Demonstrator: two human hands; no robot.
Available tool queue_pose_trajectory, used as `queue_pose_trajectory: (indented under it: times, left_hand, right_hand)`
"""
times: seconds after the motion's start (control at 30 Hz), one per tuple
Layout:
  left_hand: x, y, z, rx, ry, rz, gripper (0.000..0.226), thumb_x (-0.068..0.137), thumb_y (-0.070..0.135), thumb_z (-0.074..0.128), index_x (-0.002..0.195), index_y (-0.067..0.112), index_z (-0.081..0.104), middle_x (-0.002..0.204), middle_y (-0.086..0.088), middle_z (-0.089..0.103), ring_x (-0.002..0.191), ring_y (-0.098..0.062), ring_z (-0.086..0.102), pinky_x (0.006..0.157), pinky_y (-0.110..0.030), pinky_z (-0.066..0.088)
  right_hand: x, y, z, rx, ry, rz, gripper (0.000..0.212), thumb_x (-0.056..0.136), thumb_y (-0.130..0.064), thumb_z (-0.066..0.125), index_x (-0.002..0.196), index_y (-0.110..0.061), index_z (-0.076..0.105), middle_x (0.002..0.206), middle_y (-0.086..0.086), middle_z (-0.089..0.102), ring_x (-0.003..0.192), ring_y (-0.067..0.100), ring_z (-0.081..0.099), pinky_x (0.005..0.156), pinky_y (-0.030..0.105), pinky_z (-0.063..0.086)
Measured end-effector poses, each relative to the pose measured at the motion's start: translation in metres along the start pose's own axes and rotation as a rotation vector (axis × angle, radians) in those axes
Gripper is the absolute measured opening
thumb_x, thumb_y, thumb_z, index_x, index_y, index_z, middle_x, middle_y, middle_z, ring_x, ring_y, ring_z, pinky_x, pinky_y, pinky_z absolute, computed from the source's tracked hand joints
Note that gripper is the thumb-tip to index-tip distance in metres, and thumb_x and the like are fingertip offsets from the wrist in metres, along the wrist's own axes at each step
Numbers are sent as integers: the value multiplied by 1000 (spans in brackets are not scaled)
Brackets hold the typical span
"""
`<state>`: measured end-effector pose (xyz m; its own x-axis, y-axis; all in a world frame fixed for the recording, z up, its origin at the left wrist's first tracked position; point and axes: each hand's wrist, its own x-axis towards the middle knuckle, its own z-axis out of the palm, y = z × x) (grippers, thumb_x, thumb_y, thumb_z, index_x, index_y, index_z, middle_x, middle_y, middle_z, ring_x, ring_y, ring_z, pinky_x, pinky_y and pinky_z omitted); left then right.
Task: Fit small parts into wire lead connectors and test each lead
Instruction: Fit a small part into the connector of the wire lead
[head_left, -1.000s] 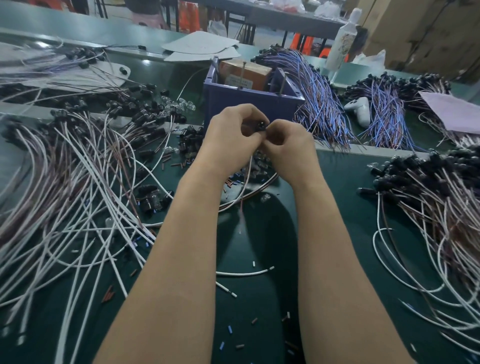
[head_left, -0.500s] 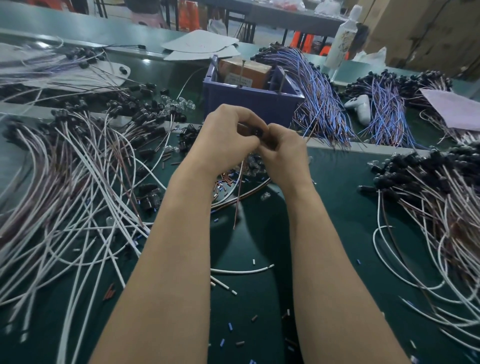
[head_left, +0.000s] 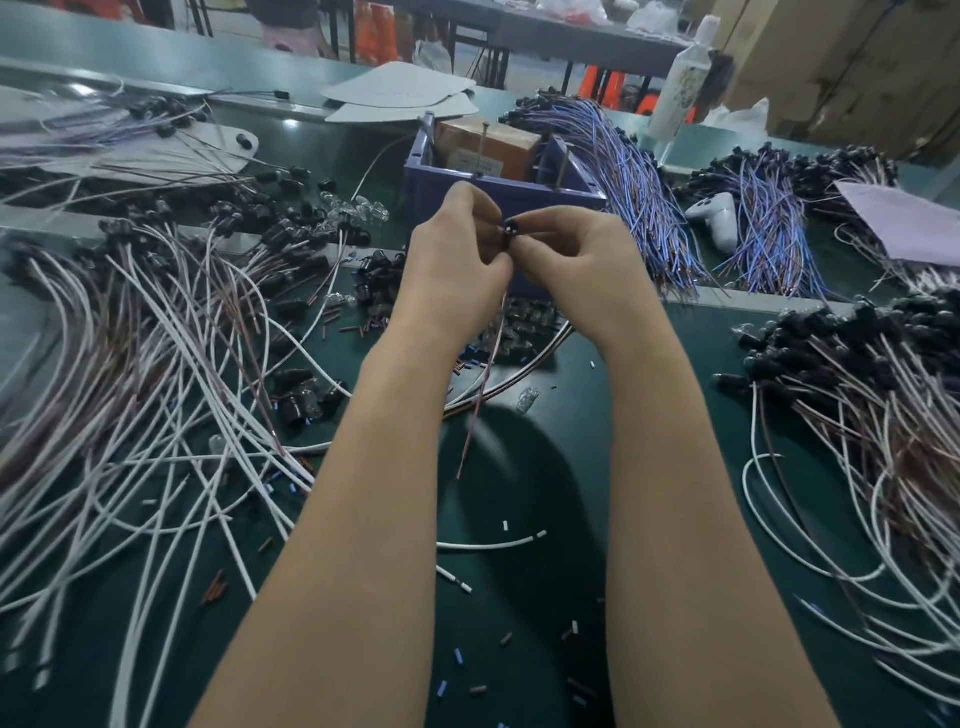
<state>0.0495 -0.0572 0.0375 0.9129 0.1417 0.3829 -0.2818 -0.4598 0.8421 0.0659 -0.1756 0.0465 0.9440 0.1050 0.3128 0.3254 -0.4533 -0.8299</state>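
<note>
Above mid-bench, our left hand (head_left: 454, 265) and right hand (head_left: 582, 260) both pinch one black connector (head_left: 511, 228), likely steadying it to seat a part; its lead (head_left: 480, 395) hangs free.

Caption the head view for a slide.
Left hand and right hand pinch a black connector over the green table, its brown wire dangling amid heaped leads.

black connector (head_left: 511, 228) mostly covered by the pinching fingertips of left hand (head_left: 457, 270) and right hand (head_left: 576, 260); what sits inside it too small to tell. top of its brown lead (head_left: 475, 410) hidden behind left palm. hands block front wall of blue bin (head_left: 423, 187). white leads (head_left: 104, 415) blurred, run off left edge. right lead pile (head_left: 857, 415) cut by right edge. cardboard box (head_left: 483, 145) label unreadable. forearms cut at bottom edge.
</note>
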Motion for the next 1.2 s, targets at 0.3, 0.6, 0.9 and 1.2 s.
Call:
queue_pose_trajectory:
  times: [0.3,0.6,0.9,1.2]
  left_hand:
    - [0,-3,5,64,-34,0,11,89,15,58,95,17,66,83,5,65,76,-9,59,72,-17,44]
    - [-1,-1,6,98,-25,57,10,93,15,54,93,16,63,76,8,60,73,-9,57,67,-18,42]
    - [-1,1,10,169,-51,74,15,95,16,51,102,12,64,82,3,59,75,-15,52,63,-16,33]
    - [-4,-3,6,118,-106,-41,12,91,16,56,100,16,63,90,0,67,80,-14,61,70,-22,45]
  right_hand:
    - [0,-2,1,137,126,23,7,92,-12,59,87,-17,60,87,10,68,87,29,68,84,45,56]
    - [-3,-7,-3,94,132,-2,19,86,-18,68,75,-28,57,77,0,65,81,27,66,82,45,55]
    - [-3,-5,-1,112,281,37,10,83,-23,72,77,-20,64,80,9,71,80,28,68,82,46,54]
    - [-2,2,0,129,145,162,14,79,-15,72,78,-21,60,82,13,71,80,29,70,81,49,56]
